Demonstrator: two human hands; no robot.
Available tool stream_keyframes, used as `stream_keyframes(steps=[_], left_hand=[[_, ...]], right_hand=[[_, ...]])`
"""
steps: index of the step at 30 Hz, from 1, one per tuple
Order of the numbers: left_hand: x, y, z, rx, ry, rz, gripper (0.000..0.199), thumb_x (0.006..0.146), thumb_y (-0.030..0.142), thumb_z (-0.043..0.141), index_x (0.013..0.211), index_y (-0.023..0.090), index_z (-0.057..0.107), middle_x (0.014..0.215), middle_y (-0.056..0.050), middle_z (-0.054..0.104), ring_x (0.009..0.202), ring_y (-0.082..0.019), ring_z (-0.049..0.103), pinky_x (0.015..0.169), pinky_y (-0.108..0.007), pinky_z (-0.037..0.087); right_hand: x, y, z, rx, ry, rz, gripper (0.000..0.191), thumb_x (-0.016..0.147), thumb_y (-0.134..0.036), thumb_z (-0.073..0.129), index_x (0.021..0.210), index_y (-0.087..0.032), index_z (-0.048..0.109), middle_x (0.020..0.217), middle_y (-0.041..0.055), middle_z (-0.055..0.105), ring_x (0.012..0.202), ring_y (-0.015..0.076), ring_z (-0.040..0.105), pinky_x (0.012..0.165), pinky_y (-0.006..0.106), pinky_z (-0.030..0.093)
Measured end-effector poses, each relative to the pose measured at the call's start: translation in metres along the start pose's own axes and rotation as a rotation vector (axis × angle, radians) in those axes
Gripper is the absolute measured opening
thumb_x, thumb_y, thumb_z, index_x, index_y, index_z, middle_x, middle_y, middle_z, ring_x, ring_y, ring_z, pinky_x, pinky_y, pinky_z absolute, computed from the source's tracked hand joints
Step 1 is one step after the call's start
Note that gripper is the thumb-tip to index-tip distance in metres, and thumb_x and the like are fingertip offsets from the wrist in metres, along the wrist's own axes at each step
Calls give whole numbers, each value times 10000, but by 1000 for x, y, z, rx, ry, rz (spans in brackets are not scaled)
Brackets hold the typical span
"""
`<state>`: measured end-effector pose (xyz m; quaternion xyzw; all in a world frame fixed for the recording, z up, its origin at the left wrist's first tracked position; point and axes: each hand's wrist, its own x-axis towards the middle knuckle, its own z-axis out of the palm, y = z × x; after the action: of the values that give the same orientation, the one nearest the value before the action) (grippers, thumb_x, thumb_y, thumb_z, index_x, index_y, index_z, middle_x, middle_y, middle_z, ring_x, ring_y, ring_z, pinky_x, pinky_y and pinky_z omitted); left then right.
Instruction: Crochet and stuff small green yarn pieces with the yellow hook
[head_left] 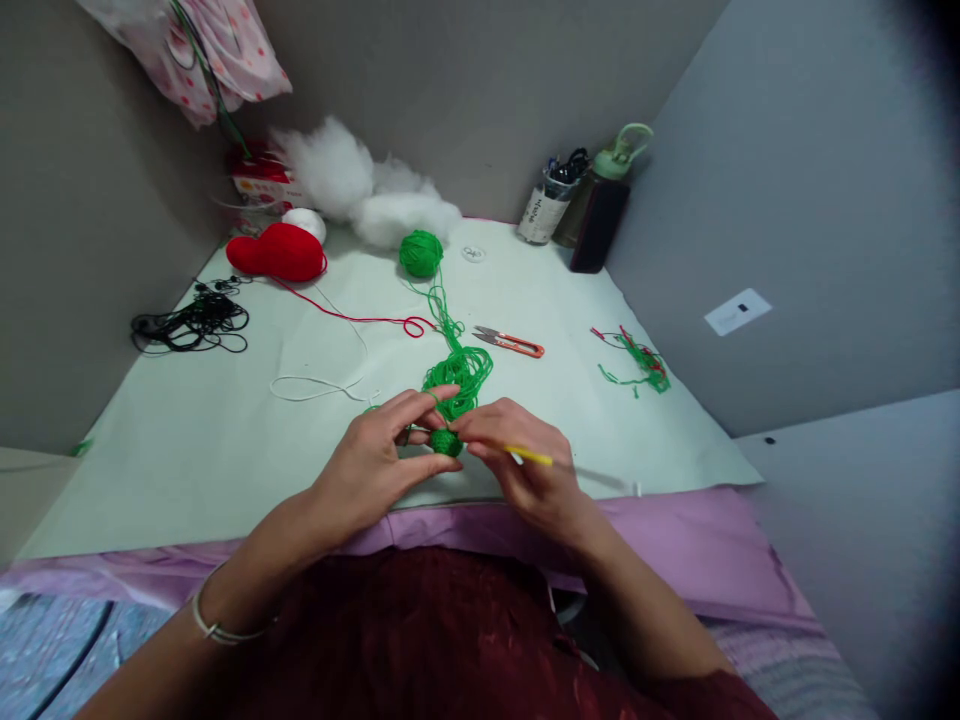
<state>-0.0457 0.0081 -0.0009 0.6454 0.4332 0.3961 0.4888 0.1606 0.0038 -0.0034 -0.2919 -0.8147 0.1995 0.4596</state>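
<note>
Between the thumb and fingers of my left hand [386, 455] is a small green crochet piece [445, 442], rounded in shape. My right hand [529, 460] grips a crochet hook [531, 455] by its yellow handle, with the fingertips right up against the green piece. The hook's tip is hidden by the fingers. Green yarn passes over my left fingers. Just beyond both hands lies a loose heap of green yarn [469, 372], and its strands run back to a green yarn ball [421, 254].
Orange thread snips [510, 342] lie past my right hand. Green and red yarn scraps [641, 362] are at right, black cord [195, 320] at left. Red yarn [281, 252], white stuffing [360, 185], a pen cup [545, 208] and a phone [600, 226] stand toward the walls.
</note>
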Motion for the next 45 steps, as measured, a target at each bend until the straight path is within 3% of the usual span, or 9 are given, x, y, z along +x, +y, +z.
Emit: stream_keyframes(steps=[3, 9, 13, 17, 22, 26, 34, 41, 45], left_hand=[[-5, 1, 8, -166, 54, -48, 542, 828, 305, 810, 1352, 224, 696, 1078, -54, 691, 990, -190, 689, 895, -314, 616], [-20, -2, 26, -400, 137, -89, 507, 899, 348, 771, 1389, 261, 676, 1114, -47, 690, 1080, -184, 659, 981, -283, 550], [-21, 3, 27, -818, 8, -294, 521, 852, 374, 818, 1349, 267, 708, 1090, -45, 716, 1007, -167, 672, 947, -268, 545], [-16, 7, 19, -982, -108, -372, 589, 779, 364, 878, 1337, 253, 724, 1074, -56, 723, 995, -169, 671, 920, -248, 538], [-12, 3, 9, -802, -22, -308, 674, 664, 223, 944, 1307, 279, 749, 974, -8, 627, 878, -118, 611, 816, -198, 524], [-12, 3, 0, -670, -87, -229, 638, 693, 190, 927, 1294, 326, 758, 941, 6, 588, 814, -94, 582, 720, -174, 506], [-13, 6, -5, -464, -72, -173, 619, 727, 196, 909, 1314, 305, 746, 994, -20, 672, 973, -159, 657, 901, -266, 550], [-16, -5, 24, -677, 65, -228, 686, 741, 242, 903, 1388, 256, 675, 1058, -32, 703, 1027, -175, 682, 950, -284, 562], [-17, -6, 22, -866, -73, -294, 557, 819, 262, 848, 1357, 248, 705, 1199, -68, 750, 1171, -189, 681, 1036, -256, 515]], right_hand=[[-12, 0, 9, -289, 116, -181, 267, 968, -79, 624, 1186, -205, 713, 1117, 141, 774, 996, 223, 725, 797, 362, 624], [-22, -7, 14, -491, 191, -231, 428, 899, -61, 728, 1226, -337, 742, 1110, 61, 762, 1010, 229, 728, 832, 366, 659], [-22, -7, 17, -451, 216, -294, 482, 893, -66, 744, 1313, -300, 710, 1069, 66, 762, 989, 218, 726, 810, 337, 666], [-18, -3, 18, -133, 289, -143, 421, 990, -155, 649, 1361, -353, 681, 1102, 60, 779, 959, 211, 748, 760, 366, 657], [-13, -10, 8, 160, 268, 24, 301, 999, -157, 631, 1226, -305, 762, 1039, 66, 803, 922, 206, 761, 760, 366, 636], [-13, -14, 1, 320, 294, 194, 219, 994, -180, 641, 1092, -293, 801, 943, 46, 801, 844, 197, 743, 753, 374, 620], [-4, -5, 3, 741, 298, 562, 203, 932, -394, 720, 883, -203, 768, 747, 33, 721, 583, 143, 638, 531, 280, 544], [-19, -8, 31, -172, 294, 29, 302, 955, -219, 694, 1216, -348, 775, 1090, 82, 744, 980, 236, 712, 827, 399, 621], [-16, -10, 31, -70, 342, 54, 378, 981, -146, 641, 1278, -361, 735, 1090, 57, 734, 956, 205, 702, 811, 369, 610]])
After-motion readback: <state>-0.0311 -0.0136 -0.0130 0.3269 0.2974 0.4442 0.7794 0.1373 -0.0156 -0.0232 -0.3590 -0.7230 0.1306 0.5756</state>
